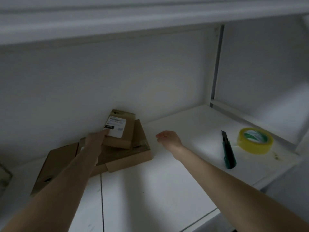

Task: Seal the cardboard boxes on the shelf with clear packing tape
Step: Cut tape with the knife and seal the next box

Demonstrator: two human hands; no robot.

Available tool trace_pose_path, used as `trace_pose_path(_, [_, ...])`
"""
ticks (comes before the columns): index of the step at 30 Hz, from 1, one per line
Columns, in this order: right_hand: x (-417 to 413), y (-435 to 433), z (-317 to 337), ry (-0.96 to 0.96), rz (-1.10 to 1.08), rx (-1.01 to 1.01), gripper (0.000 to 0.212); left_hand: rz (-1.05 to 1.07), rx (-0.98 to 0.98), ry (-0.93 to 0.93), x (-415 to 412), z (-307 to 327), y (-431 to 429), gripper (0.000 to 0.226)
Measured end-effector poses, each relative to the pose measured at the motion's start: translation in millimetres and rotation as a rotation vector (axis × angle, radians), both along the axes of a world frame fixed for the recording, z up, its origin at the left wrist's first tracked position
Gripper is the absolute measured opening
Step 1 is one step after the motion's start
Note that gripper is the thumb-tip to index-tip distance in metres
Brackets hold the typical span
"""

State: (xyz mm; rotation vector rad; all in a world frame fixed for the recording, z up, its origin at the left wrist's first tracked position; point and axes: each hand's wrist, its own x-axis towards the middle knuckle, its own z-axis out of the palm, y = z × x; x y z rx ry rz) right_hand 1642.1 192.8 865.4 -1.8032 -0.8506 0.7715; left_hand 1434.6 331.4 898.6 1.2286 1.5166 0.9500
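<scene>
Two hands (left [96, 139] on top box [119, 129]), three boxes, one tape roll [255, 140].

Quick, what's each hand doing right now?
Left hand: resting on the labelled box, grip unclear.
Right hand: empty, fingers loosely curled, above the shelf.

Head-worn camera looks forward and down, close, into a white shelf [167, 181].

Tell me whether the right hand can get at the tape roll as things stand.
Probably yes. The right hand hovers empty over bare shelf, and the tape roll lies further right. Only the green utility knife lies between them, flat on the shelf, so the hand could pass over it.
</scene>
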Motion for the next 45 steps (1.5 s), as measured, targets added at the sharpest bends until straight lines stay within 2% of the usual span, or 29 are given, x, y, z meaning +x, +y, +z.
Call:
trace_pose_path(2, [14, 1, 5, 0.049, -0.035, 0.035, 0.024, -0.067, 0.020, -0.120, 11, 15, -6, 0.038])
trace_pose_path(7, [65, -6, 32, 0.106, -0.249, 0.162, 0.065, -0.291, 0.038, -0.120, 39, 36, -17, 0.030])
trace_pose_path(10, [101, -21, 47, 0.203, -0.201, 0.188, 0.077, -0.483, 0.051, -0.077, 62, 38, -36, 0.018])
trace_pose_path(16, [154, -77, 37, 0.254, 0.037, 0.030, 0.065, -0.739, 0.008, -0.009, 126, 43, -78, 0.022])
trace_pose_path(19, [170, -103, 29, 0.284, 0.127, -0.017, 0.054, -0.714, 0.052, 0.055, 159, 48, -97, 0.021])
trace_pose_path(21, [177, -114, 20, 0.319, 0.117, 0.011, 0.053, -0.597, 0.204, 0.204, 180, 45, -103, 0.035])
trace_pose_path(23, [181, -121, 11, 0.357, 0.047, 0.045, 0.052, -0.435, 0.448, 0.434, 197, 38, -111, 0.048])
trace_pose_path(25, [181, -124, 0, 0.423, -0.052, 0.051, 0.050, -0.383, 0.595, 0.515, 212, 29, -128, 0.046])
trace_pose_path(28, [170, -124, -14, 0.556, -0.154, 0.044, 0.045, -0.576, 0.617, 0.562, 229, 3, -160, 0.040])
trace_pose_path(32, [145, -116, -31, 0.796, -0.160, 0.059, 0.034, -0.803, 0.582, 0.705, 226, -37, -189, 0.081])
trace_pose_path(34, [137, -113, -38, 0.835, -0.148, 0.043, 0.037, -0.830, 0.586, 0.773, 218, -53, -188, 0.082])
trace_pose_path(36, [133, -111, -44, 0.780, -0.132, -0.015, 0.039, -0.831, 0.610, 0.790, 208, -62, -183, 0.076])
trace_pose_path(40, [126, -109, -55, 0.693, -0.124, -0.064, 0.028, -0.884, 0.566, 0.753, 192, -75, -174, 0.071])
trace_pose_path(42, [124, -106, -57, 0.570, -0.146, -0.086, 0.029, -0.882, 0.576, 0.706, 188, -79, -173, 0.066])
trace_pose_path(45, [126, -103, -61, 0.234, -0.098, -0.170, 0.038, -0.809, 0.581, 0.634, 189, -79, -175, 0.048])
